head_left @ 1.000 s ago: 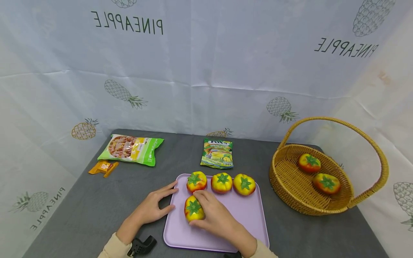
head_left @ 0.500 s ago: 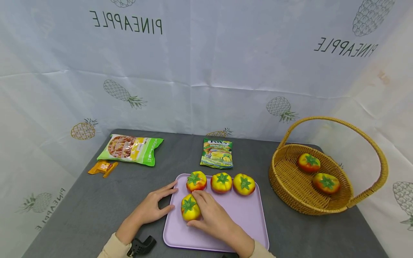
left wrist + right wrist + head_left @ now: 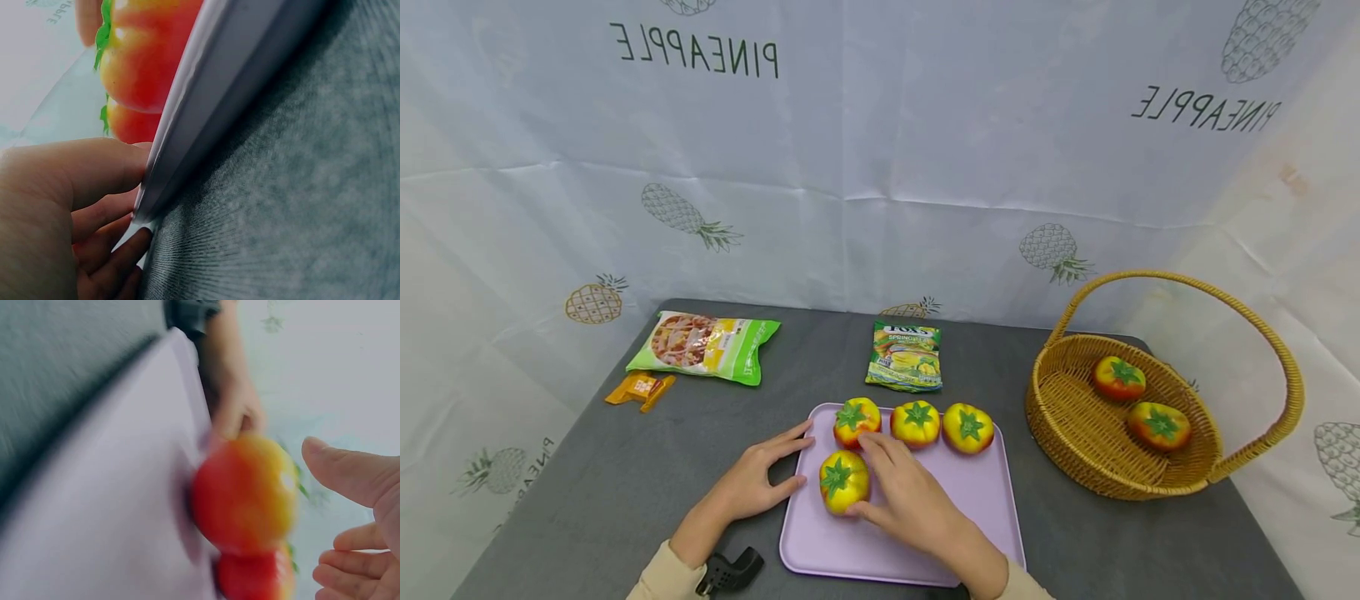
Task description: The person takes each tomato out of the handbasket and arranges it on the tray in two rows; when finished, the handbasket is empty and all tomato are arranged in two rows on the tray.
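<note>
A lavender tray [image 3: 925,533] lies on the grey table. Three red-yellow toy fruits with green tops [image 3: 916,424] stand in a row at its far edge. A fourth fruit [image 3: 844,481] sits in front of them near the tray's left rim. My right hand [image 3: 901,492] lies just right of this fruit; in the right wrist view its fingers [image 3: 356,481] are spread with a gap to the fruit [image 3: 244,494]. My left hand [image 3: 758,479] rests flat on the table, thumb and fingers touching the tray's left rim [image 3: 206,106].
A wicker basket [image 3: 1075,450] with a tall handle stands at the right and holds two more fruits [image 3: 1118,378]. A green snack bag [image 3: 707,347], a small candy packet [image 3: 907,357] and an orange wrapper [image 3: 640,389] lie farther back. A pineapple-print cloth hangs behind.
The front fruit has slid a little to the left on the tray under my right hand. The hand's fingers have now come off it. The left hand has stayed put.
</note>
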A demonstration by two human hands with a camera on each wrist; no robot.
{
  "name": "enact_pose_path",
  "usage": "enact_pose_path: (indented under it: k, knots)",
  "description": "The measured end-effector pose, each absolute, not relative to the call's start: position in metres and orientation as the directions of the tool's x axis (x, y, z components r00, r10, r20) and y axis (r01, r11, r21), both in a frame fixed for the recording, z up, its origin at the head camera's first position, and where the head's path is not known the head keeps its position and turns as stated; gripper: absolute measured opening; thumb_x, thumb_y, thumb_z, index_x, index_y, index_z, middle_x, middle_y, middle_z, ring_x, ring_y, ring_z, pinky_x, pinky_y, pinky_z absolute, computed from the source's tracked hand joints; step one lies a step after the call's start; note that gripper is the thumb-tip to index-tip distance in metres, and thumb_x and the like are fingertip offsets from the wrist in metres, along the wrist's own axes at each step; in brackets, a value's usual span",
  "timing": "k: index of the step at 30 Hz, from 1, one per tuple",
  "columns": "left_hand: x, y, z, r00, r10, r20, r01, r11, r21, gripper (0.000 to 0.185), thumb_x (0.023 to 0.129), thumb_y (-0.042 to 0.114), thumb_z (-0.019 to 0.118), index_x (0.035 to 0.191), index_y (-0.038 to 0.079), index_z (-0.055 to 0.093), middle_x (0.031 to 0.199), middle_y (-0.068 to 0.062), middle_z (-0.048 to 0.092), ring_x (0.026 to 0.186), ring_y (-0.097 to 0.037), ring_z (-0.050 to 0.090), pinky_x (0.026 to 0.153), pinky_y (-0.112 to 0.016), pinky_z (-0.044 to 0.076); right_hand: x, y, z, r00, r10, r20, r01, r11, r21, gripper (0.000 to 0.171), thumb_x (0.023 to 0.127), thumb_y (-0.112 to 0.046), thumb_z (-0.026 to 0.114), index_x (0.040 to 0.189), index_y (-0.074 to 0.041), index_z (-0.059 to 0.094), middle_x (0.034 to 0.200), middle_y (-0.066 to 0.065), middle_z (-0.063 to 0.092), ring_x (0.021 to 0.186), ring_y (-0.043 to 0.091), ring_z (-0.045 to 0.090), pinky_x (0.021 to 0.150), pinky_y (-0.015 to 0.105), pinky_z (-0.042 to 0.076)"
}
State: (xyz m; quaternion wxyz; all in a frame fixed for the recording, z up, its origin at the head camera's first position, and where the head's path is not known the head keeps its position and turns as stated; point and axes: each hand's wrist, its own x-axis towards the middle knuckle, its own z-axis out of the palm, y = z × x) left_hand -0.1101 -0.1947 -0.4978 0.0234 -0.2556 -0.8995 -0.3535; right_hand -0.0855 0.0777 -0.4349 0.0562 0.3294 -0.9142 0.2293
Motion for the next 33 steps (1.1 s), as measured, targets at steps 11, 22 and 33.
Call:
enact_pose_path:
  k: [11,22,33]
  knots:
    - [-0.111,-0.196,-0.497,-0.869,0.444,0.219,0.475,0.624,0.62,0.048,0.084,0.026,0.068,0.13,0.018,0.059,0.147,0.002,0.045,0.131,-0.022,0.047,0.101,-0.048,0.044,-0.111,0.145,-0.4,-0.855,-0.345,0.387,-0.497,0.756,-0.426,0.077,0.075,-0.035,0.079,0.138,-0.005,0.046,0.134,0.013,0.05,0.12,0.027,0.052,0.097,0.045,0.048]
    - [-0.113,-0.196,-0.499,-0.871,0.445,0.208,0.468,0.622,0.628,0.049,0.084,0.026,0.069,0.131,0.018,0.059,0.147,0.003,0.044,0.132,-0.021,0.046,0.102,-0.048,0.043,-0.139,0.229,-0.378,-0.896,-0.143,0.421,-0.356,0.799,-0.485,0.07,0.083,-0.027,0.072,0.138,0.004,0.041,0.136,0.028,0.044,0.122,0.045,0.043,0.095,0.065,0.038]
    - [-0.112,-0.195,-0.498,-0.87,0.45,0.201,0.467,0.622,0.629,0.049,0.084,0.026,0.068,0.131,0.017,0.059,0.147,0.002,0.044,0.131,-0.022,0.046,0.102,-0.048,0.043,-0.174,0.308,-0.356,-0.972,-0.055,0.229,-0.158,0.873,-0.462,0.078,0.093,-0.041,0.056,0.142,0.012,0.027,0.134,0.038,0.037,0.119,0.055,0.036,0.091,0.069,0.033]
